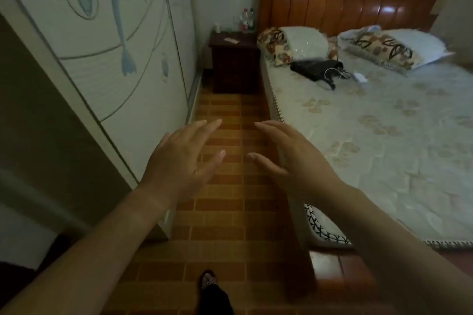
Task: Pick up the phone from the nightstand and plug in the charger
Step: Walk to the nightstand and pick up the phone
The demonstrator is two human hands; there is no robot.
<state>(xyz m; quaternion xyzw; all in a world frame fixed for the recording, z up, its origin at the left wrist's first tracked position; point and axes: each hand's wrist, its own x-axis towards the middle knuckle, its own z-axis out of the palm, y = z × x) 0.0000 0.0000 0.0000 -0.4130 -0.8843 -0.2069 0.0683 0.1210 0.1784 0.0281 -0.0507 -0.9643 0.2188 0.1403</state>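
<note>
A dark wooden nightstand stands at the far end of the aisle, beside the bed's headboard. A small flat pale object, perhaps the phone, lies on its top; it is too small to tell. A white charger block with a white cable lies on the bed next to a black bag. My left hand and my right hand are held out over the floor, fingers apart, holding nothing, far short of the nightstand.
A wardrobe with a fish drawing lines the left side. The bed with two pillows fills the right. Between them runs a narrow aisle of orange brick-pattern floor. Bottles stand at the nightstand's back. My foot shows below.
</note>
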